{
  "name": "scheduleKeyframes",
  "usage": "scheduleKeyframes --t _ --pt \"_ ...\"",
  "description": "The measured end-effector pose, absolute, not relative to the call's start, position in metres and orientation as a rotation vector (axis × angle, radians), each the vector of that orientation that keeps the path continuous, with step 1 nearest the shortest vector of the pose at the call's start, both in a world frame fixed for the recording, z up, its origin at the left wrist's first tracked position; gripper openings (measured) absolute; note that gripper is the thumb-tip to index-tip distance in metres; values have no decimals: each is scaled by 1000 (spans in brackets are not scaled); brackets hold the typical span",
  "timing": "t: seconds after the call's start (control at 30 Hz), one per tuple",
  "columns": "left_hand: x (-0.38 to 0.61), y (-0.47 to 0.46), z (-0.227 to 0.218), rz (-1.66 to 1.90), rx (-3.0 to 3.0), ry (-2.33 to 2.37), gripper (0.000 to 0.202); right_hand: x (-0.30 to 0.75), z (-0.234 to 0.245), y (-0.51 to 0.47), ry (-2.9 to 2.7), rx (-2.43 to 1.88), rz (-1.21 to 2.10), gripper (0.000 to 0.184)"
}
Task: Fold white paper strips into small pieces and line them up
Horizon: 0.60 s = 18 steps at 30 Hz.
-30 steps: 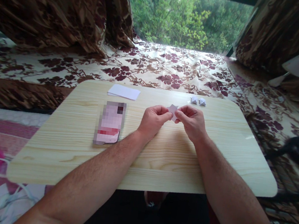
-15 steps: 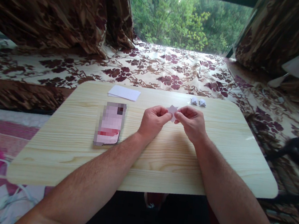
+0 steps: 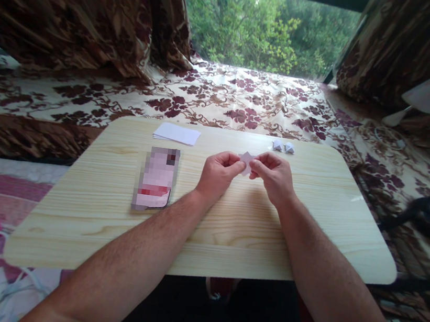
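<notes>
2 small folded white paper shapes lie far right on the pale wooden table, apparently finished. Left hand and right hand both pinch a 3rd, star-like white paper piece above mid-table. Flat white sheets far left look unused.

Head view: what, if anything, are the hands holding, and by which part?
A small white folded paper piece, pinched from both sides with thumb and fingers: the left hand grips its left edge, the right hand its right edge.
</notes>
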<state>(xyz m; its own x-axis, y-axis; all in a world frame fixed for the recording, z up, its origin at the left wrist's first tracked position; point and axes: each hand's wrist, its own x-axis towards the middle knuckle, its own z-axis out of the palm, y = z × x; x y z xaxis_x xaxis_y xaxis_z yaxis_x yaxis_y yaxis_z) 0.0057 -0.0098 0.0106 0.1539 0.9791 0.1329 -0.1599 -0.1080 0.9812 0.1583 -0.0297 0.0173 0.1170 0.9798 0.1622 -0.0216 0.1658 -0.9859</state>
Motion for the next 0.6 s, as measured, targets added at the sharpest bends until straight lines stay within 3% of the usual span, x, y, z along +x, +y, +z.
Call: scheduleKeyframes --t 0.6 --pt "2 -6 4 1095 1309 865 27 159 21 -32 -1223 -1096 1051 25"
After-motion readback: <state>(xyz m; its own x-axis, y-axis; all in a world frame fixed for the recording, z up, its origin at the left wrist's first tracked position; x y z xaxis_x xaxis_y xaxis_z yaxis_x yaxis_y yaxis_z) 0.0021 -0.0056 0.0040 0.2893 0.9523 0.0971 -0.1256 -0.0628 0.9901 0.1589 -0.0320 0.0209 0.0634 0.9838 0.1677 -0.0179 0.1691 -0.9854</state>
